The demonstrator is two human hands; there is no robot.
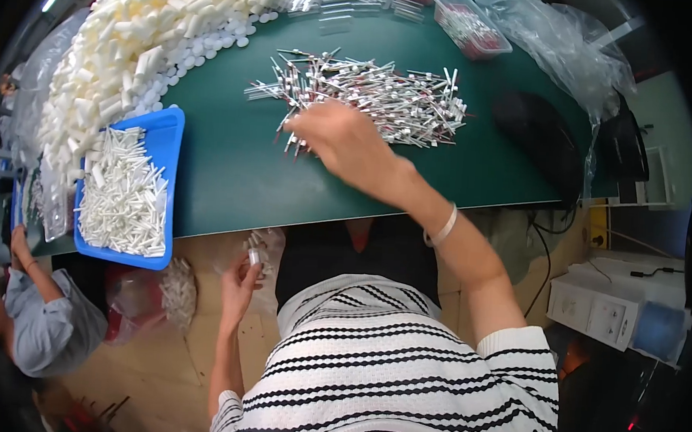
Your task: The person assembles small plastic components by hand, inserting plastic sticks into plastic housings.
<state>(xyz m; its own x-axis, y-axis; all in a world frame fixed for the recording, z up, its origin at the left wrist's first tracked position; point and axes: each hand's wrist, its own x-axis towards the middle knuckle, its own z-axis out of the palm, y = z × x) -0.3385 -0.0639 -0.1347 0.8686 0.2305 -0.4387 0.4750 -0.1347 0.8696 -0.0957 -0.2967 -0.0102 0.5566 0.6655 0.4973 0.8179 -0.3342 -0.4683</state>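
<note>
A loose pile of thin sticks [404, 109] with white and dark red parts lies on the green table. My right hand [343, 140] reaches over its near left edge. Those fingers are pinched together, pointing left, and what is between them is hidden. Below the table's front edge, my left hand [237, 287] has its thumb and fingers closed on a small white cylinder [255, 255]. A clear plastic bag [271, 247] with small white pieces hangs or lies just behind that hand; how it is supported I cannot tell.
A blue tray [173, 146] of short white tubes sits at the table's left end. Behind it spreads a heap of cream cylinders [139, 33] edged by white discs [185, 60]. A clear tub [472, 27], plastic sheeting [559, 43] and a black object [535, 136] line the right. Another person [54, 317] is at left.
</note>
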